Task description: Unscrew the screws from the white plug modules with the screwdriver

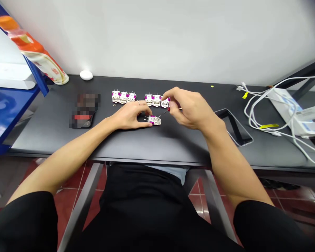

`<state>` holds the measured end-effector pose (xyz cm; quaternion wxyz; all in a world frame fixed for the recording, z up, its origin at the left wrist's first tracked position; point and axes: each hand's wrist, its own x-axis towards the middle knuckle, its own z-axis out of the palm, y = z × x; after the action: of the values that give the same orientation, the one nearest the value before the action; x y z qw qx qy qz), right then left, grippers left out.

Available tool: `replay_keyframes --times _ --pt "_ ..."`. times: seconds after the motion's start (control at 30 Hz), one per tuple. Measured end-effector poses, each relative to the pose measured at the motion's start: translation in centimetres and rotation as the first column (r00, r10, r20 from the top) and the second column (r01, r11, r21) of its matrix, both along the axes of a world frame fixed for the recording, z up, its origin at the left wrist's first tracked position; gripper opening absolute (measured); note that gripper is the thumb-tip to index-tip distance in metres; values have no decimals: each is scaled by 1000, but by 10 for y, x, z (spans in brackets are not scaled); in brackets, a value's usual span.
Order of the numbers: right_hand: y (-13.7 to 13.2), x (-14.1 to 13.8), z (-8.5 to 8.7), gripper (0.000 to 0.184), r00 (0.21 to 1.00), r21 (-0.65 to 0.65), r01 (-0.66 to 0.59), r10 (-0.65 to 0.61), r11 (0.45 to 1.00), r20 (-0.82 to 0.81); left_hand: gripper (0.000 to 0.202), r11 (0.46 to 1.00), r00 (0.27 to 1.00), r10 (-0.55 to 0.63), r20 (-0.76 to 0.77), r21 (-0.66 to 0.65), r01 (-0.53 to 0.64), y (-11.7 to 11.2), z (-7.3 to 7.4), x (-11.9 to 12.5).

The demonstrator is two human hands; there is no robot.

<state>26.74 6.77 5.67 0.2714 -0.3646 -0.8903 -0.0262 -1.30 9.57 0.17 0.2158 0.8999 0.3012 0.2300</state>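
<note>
plug module [154,120] lies on the black desk [147,145] between the hands, just right of the left hand's [131,115] fingertips, long axis roughly left-right. left hand is nearer, thumb and finger pinching its left end. right hand [190,106], far-right of it, pinches a red-handled screwdriver [168,109], shaft slanting near-left to the module. module: small, white with purple band, thin metal pins pointing left; finer detail too small to tell.

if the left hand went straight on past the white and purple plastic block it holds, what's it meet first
Beyond that block, the left hand would probably meet the thin metal tool with a red handle in the right hand, though depth is unclear.
</note>
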Motion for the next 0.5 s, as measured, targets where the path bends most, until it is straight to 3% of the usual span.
replay_keyframes --times 0.17,0.37,0.5 --pt "-1 1 3 28 999 -32 0 1 999 52 35 1000 1000 -9 -5 5 9 0 -1 -1" --pt "3 1 -5 26 998 107 13 -20 994 64 32 999 1000 -23 21 31 22 1 -4 -1" --pt "3 0 -8 27 999 133 7 -14 991 50 32 999 1000 -23 16 23 23 1 -3 0"
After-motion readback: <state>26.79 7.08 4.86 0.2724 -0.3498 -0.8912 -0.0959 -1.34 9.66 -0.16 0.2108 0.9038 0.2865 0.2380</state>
